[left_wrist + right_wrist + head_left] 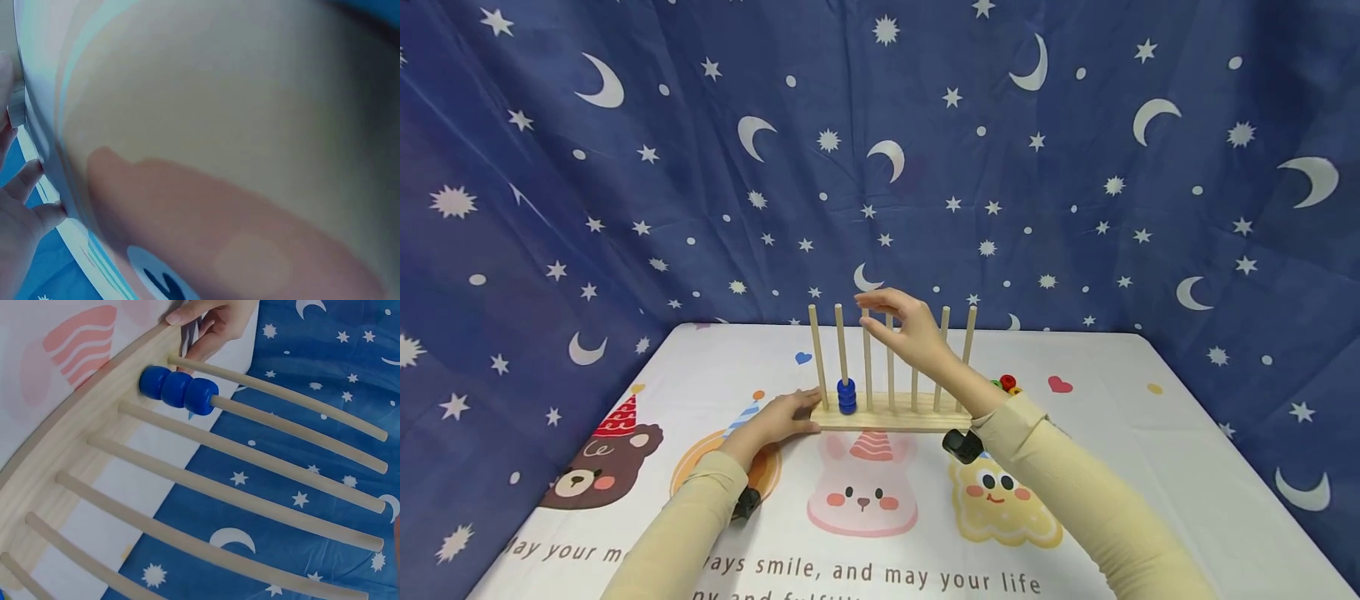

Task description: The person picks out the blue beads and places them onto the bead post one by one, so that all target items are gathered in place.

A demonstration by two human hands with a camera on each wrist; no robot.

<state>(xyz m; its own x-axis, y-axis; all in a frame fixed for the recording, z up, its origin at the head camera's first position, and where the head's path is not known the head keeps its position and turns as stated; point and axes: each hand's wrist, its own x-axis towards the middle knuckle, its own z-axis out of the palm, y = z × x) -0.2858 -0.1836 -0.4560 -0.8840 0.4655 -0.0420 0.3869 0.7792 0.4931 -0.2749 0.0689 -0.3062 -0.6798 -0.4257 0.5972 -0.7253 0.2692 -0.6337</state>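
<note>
A wooden rack with a row of several upright pegs stands on the table. Three blue beads are stacked at the bottom of its second peg from the left; the right wrist view shows these blue beads touching one another. My left hand grips the left end of the base, thumb in front and fingers behind. My right hand is raised near the top of the third peg, thumb and fingers parted, with no bead visible between them. It hides parts of the pegs behind it.
Red, green and yellow beads lie right of the rack, partly hidden by my right forearm. A white tablecloth with cartoon prints covers the table. A blue curtain with moons and stars hangs behind and at the left.
</note>
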